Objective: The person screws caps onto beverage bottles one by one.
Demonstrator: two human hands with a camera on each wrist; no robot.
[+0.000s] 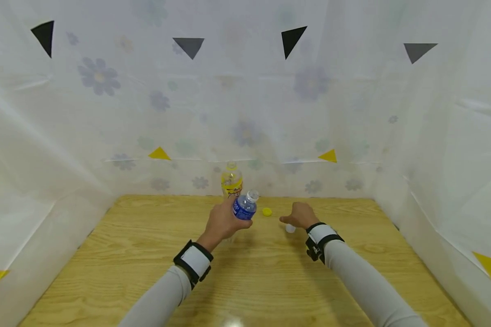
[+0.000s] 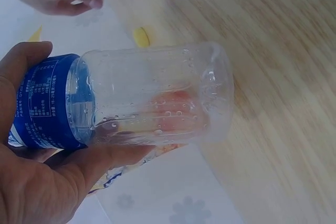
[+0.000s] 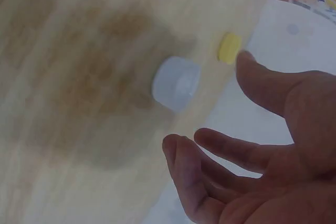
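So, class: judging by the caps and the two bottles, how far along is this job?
Done, it seems: both bottles are uncapped, with the white cap and yellow cap lying on the table. In hand: the left hand grips the tilted blue-labelled bottle; the right hand hovers open over the white cap. Left: probably the yellow bottle, standing untouched behind.

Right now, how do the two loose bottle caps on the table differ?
The white cap looks larger and lies under the open right hand; the yellow cap looks smaller and lies farther out, between the two hands and nearer the yellow-labelled bottle. The white cap's hollow side shows in the right wrist view; the yellow cap's facing is unclear. Both lie loose on the wooden table, held by neither hand.
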